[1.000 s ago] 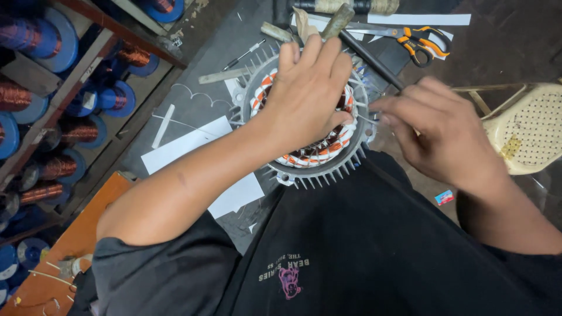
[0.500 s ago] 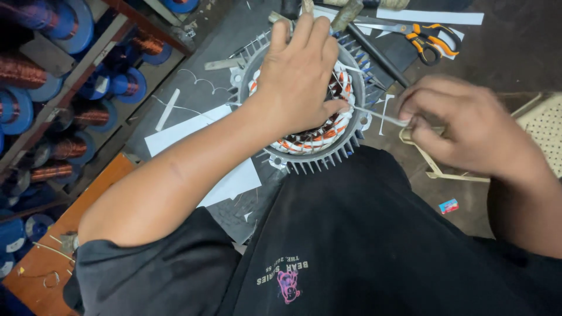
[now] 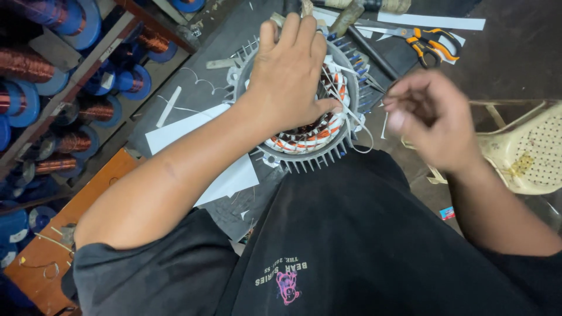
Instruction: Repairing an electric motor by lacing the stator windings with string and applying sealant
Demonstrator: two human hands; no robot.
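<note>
Left hand [image 3: 290,73] flat on top of the finned motor stator [image 3: 304,140], upper centre of frame, fingers spread wide over the copper windings, thumb at the inner edge. Right hand [image 3: 433,120] right of centre, off the stator, blurred; fingers curled narrow, seem to pinch a thin white strip [image 3: 357,117] running back to the windings, grip not certain. Stator sits on the dark table [image 3: 234,35]. Orange-handled scissors [image 3: 430,41] upper right. Copper wire spools [image 3: 35,64] on shelf, upper left.
</note>
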